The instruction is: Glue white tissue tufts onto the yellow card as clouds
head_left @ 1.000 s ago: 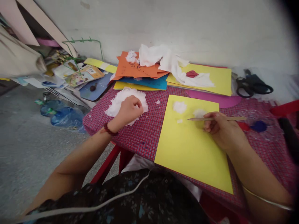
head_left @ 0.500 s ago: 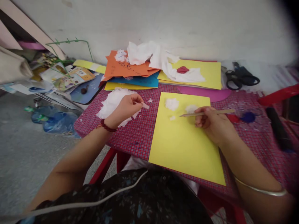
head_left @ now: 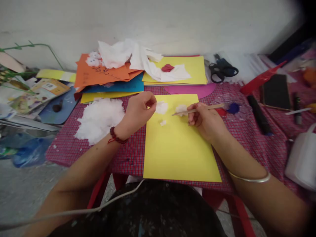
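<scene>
A yellow sheet (head_left: 177, 151) lies in front of me on the red checked tablecloth (head_left: 130, 154). My left hand (head_left: 138, 112) is pinched shut on a small white paper scrap and holds it at the sheet's top left edge, beside a white clump (head_left: 161, 107) stuck on the sheet. My right hand (head_left: 204, 120) is closed on a thin wooden stick (head_left: 199, 109) whose tip points at a second white clump (head_left: 181, 108). A heap of white torn scraps (head_left: 98, 118) lies left of my left hand.
Orange, blue and yellow sheets (head_left: 106, 77) with white tissue (head_left: 128, 56) are stacked at the back. Black scissors (head_left: 222, 69) lie back right. Red and blue blobs (head_left: 228, 109) sit right of the stick. A dark phone (head_left: 276, 90), pens and a white container (head_left: 302, 159) are at right.
My left hand lifted off the white heap with a scrap and moved right to the yellow sheet. The view swung right. My right hand kept holding the stick.
</scene>
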Tool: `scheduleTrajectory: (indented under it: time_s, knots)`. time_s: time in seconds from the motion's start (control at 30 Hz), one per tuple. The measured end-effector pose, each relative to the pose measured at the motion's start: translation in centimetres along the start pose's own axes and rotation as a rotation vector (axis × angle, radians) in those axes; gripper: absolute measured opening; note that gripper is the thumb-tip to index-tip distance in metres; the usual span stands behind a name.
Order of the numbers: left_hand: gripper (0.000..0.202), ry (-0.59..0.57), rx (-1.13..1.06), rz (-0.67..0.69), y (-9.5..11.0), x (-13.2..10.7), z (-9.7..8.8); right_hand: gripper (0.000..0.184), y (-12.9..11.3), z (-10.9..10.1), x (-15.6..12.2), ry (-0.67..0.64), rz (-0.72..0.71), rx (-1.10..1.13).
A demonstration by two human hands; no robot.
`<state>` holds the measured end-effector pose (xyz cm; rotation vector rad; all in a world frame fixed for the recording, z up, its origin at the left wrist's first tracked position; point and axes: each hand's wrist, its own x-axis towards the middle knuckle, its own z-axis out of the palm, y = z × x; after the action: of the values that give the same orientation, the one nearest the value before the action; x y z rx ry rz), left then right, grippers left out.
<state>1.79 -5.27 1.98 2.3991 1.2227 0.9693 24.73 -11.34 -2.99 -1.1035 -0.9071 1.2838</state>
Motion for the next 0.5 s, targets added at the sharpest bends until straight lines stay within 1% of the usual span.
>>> scheduleTrajectory:
  time_s: [0.13, 0.23, 0.33, 0.4, 0.5]
  knots:
    - [0.010, -0.111, -0.054, 0.072, 0.4, 0.4, 2.6, 0.027, -0.4, 0.1, -0.1, 0.046, -0.006, 0.021]
    - [0.014, -0.258, -0.023, 0.153, 0.2, 0.3, 3.9, 0.026, -0.6, 0.0, -0.2, 0.099, -0.007, 0.041]
    - [0.016, -0.369, 0.009, 0.189, -0.1, 0.1, 4.4, 0.024, -0.8, -0.1, -0.3, 0.092, -0.007, 0.051]
    - [0.016, -0.413, 0.015, 0.184, -0.1, 0.0, 4.3, 0.020, -0.9, 0.0, -0.4, 0.055, -0.001, 0.035]
    - [0.016, -0.459, 0.040, 0.174, 0.0, -0.2, 3.9, 0.019, -0.8, 0.3, -0.4, 0.003, 0.016, -0.004]
